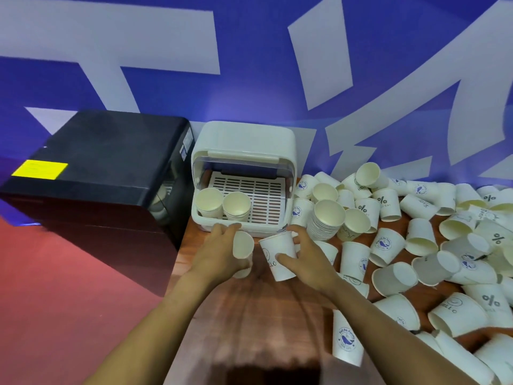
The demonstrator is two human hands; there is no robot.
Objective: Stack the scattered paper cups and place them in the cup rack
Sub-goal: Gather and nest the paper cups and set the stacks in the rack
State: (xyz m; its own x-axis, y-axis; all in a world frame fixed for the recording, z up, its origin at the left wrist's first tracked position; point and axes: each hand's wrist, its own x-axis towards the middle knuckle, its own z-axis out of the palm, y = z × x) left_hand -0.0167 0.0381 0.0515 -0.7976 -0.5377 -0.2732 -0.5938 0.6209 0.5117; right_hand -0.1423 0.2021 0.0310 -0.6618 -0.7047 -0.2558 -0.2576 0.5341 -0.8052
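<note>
Left hand (222, 252): grips a white paper cup (243, 252) lying on its side, mouth turned toward 3 o'clock, fingers curled over the top of it and the thumb below.
Right hand (306, 259): grips the "HELLO" cup (279, 255), thumb across its front wall and fingers round the far side; the cup tilts, base toward 6 o'clock and mouth toward 12 o'clock.
The two held cups: just beside each other above the desk (249, 315), at 6 o'clock from the cup rack (243, 151); whether they touch cannot be told.
Cup rack: white, with a raised hood and a slotted tray (263, 195), standing at the 12 o'clock end of the desk against the wall.
Inside the rack: two short stacks (223, 205) of cups, mouths up, side by side at the 9 o'clock end of the tray.
Tall stack (326, 219): nested cups leaning on the desk, at 3 o'clock from the rack's front corner.
Scattered cups (433, 245): many loose white cups, printed with a whale badge, "%" or "HELLO", heaped over the desk from 1 o'clock round to 5 o'clock, most on their sides.
Black machine (97, 168): at 9 o'clock from the rack, carrying a yellow label (40, 169).
Wall (249, 79): blue with large pale shapes, behind everything.
</note>
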